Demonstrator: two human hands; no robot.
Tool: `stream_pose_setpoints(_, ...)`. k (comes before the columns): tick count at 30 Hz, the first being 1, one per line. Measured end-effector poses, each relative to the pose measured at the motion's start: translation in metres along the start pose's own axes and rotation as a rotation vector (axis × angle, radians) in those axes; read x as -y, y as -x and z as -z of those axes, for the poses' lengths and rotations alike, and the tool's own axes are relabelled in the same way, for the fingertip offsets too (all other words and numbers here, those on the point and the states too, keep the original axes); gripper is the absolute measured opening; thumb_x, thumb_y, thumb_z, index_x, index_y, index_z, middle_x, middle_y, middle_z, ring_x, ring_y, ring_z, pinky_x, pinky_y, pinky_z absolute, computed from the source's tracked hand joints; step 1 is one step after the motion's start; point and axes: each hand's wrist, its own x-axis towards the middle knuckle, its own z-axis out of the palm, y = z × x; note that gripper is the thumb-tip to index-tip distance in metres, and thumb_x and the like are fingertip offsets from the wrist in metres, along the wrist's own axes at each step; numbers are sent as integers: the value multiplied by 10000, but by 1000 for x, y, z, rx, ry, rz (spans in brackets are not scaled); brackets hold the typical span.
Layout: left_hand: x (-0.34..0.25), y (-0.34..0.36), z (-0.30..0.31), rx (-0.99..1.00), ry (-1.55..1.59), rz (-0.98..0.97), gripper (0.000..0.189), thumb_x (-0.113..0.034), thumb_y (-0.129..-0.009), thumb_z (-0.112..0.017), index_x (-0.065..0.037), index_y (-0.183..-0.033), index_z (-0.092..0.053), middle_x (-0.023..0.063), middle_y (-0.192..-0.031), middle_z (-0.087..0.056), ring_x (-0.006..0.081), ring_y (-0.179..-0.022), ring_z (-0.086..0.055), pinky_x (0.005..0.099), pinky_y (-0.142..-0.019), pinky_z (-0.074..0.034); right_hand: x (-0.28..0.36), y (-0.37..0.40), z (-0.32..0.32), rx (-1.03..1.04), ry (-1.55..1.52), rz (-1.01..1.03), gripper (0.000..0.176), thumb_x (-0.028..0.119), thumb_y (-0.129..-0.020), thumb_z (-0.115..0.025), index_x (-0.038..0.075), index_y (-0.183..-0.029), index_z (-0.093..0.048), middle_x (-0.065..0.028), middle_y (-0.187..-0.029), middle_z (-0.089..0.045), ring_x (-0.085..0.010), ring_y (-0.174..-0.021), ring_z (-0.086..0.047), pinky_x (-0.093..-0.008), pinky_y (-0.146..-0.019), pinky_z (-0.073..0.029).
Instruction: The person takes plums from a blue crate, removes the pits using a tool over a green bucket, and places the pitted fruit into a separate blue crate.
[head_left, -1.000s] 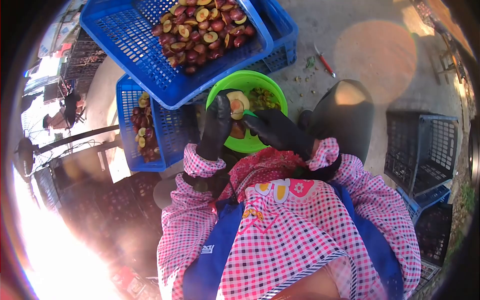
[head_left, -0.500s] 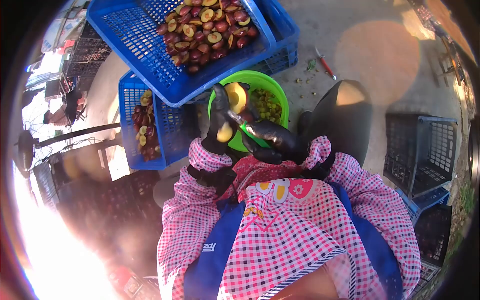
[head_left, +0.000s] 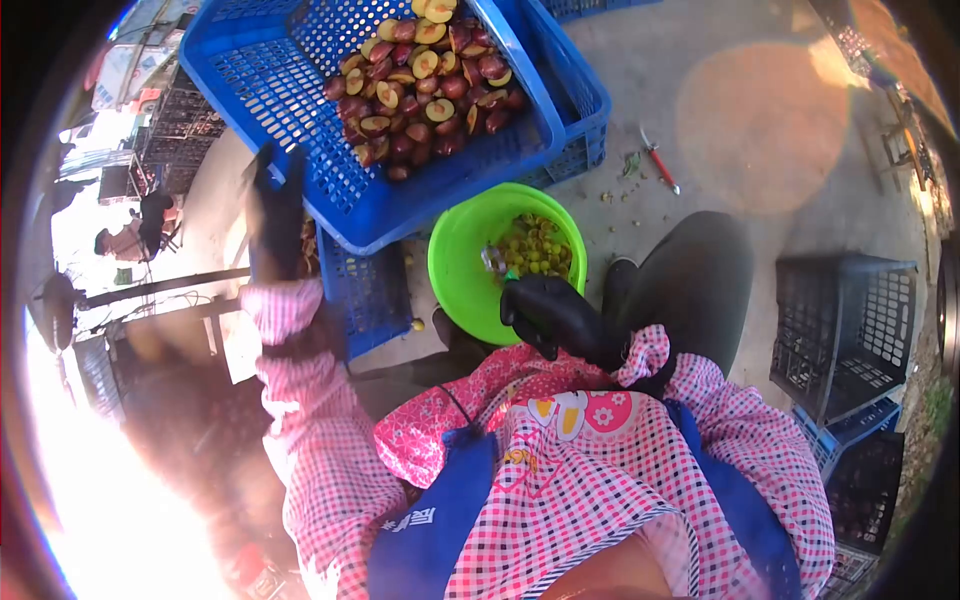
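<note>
My left hand [head_left: 278,215], in a black glove and blurred, is raised at the left over the smaller blue crate [head_left: 365,300], beside the big crate's corner. Its fingers look stretched and apart, with no fruit visible in them. My right hand [head_left: 555,315], also black-gloved, is closed around green-handled pruning shears [head_left: 493,260]. Their metal tip points into the lime-green bucket [head_left: 452,295], which holds yellowish-green pits and scraps [head_left: 540,248]. Beyond the bucket, red-skinned plum halves [head_left: 425,100] with yellow flesh lie heaped in the tilted big blue crate [head_left: 235,75].
Red-handled shears [head_left: 660,168] lie on the concrete floor near small scraps. At the right stands a black crate [head_left: 845,330] above a blue one. My knee [head_left: 695,270] rises right of the bucket. Farther left, a person [head_left: 140,235] sits near stacked dark crates [head_left: 180,125].
My left hand has left the bucket, where it held a plum half, and moved left to the smaller crate. My right hand keeps the shears by the bucket. The view has shifted slightly.
</note>
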Motion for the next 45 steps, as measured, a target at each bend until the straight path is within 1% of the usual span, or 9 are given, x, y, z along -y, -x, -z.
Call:
stream_pose_setpoints(8, 72, -118, -228, 609, -831, -709, 398, -294, -855, -653, -23, -1143, -615, 181, -1042, -654, 327, -987, -646, 436, -837, -501, 21, -1, 2, -158, -144, -90, 401, 359, -1029, -367, 39, -893, -567, -45, -590, -520, -100, -455, -489, -247, -474, -399)
stream_pose_setpoints(11, 23, -91, -202, 386, -105, -11, 502, -243, -784, -712, 19, -1181, -553, 193, -1058, -640, 322, -1007, -621, 405, -798, -508, 20, -3, 4, -161, -260, -97, 333, 342, -1001, -466, 49, -892, -583, -7, -642, -510, -76, -528, -456, -245, -507, -365)
stream_pose_setpoints(14, 96, -100, -226, 372, -59, -394, 471, -250, -799, -694, 7, -1170, -559, 160, -985, -658, 287, -926, -643, 381, -761, -523, 16, -1, 6, -162, -323, -114, 287, 329, -974, -553, 52, -912, -598, 27, -679, -498, -57, -594, -435, -241, -544, -344)
stream_pose_setpoints(17, -17, -48, -138, 607, 1025, 790, 309, -371, -852, -658, -175, -1091, -650, 69, -902, -667, 182, -599, -614, 279, -494, -483, 4, -4, 4, -252, -87, 13, 301, 334, -970, -557, 35, -960, -591, -2, -699, -540, -85, -618, -499, -260, -566, -389)
stream_pose_setpoints(21, -71, 68, -103, 621, 1346, 586, 334, -417, -935, -555, -113, -1043, -640, 44, -869, -664, 162, -733, -619, 286, -633, -485, -8, -12, -2, -585, 485, 555, 310, 333, -957, -559, 32, -1024, -582, -126, -775, -642, -218, -682, -643, -355, -612, -473)
stream_pose_setpoints(24, -108, 136, -76, 686, 1536, 929, 351, -375, -940, -558, -88, -1140, -587, 34, -929, -652, 153, -739, -610, 278, -637, -480, -8, -4, -2, -663, 774, 519, 314, 348, -937, -569, 52, -1040, -585, -194, -802, -657, -330, -706, -664, -437, -617, -489)
stream_pose_setpoints(30, -108, 175, -64, 836, 1366, 448, 359, -78, -915, -600, -12, -1259, -520, 84, -969, -619, 141, -657, -582, 260, -554, -476, -14, 2, -1, -661, 855, 546, 339, 380, -913, -596, 48, -982, -592, -186, -686, -633, -396, -604, -621, -491, -558, -472)
stream_pose_setpoints(43, -117, 177, -84, 628, 1471, 793, 551, -534, -960, -473, -24, -1151, -555, 146, -985, -656, 209, -877, -640, 334, -762, -542, -25, -8, 0, -625, 809, 367, 379, 419, -906, -603, 42, -873, -617, -195, -671, -632, -392, -610, -628, -481, -581, -484)
stream_pose_setpoints(45, -122, 177, -83, 576, 1395, 753, 491, -535, -973, -450, -102, -1136, -613, 26, -939, -669, 107, -756, -625, 234, -548, -463, -27, -10, 1, -611, 797, 373, 379, 416, -910, -599, 40, -870, -621, -194, -672, -633, -391, -619, -631, -478, -582, -483)
